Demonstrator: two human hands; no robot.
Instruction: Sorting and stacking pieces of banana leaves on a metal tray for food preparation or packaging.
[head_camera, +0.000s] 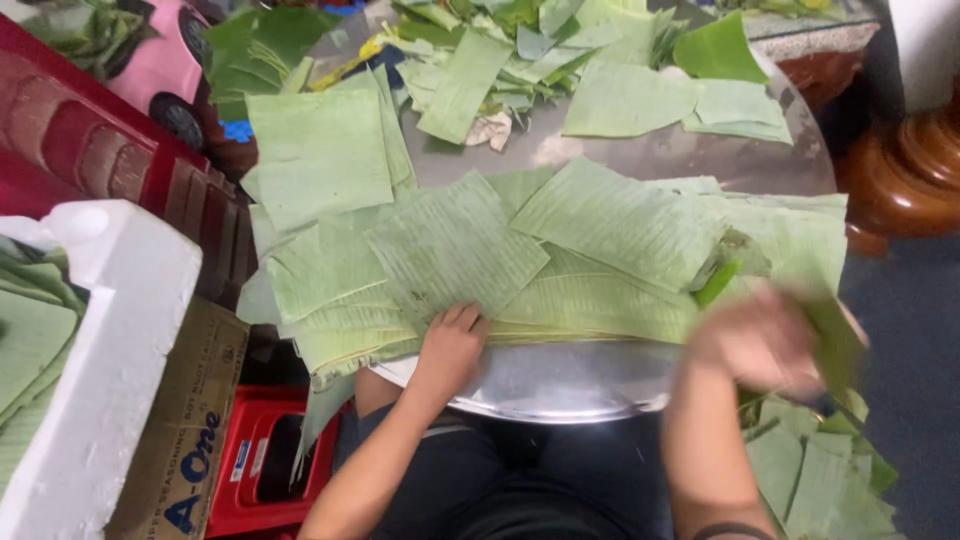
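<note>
Head cam looks down on a round shiny metal tray covered in flat, pale green banana-leaf sheets, more than ten, too overlapped to count. Left hand presses flat on the stack's near edge. Right hand is blurry, seemingly gripping one darker green leaf strip.

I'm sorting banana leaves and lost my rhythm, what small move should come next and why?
Probably lay the leaf piece in the right hand onto the stack the left hand presses flat: that hand is blurred mid-swing beside the round metal tray.
</note>
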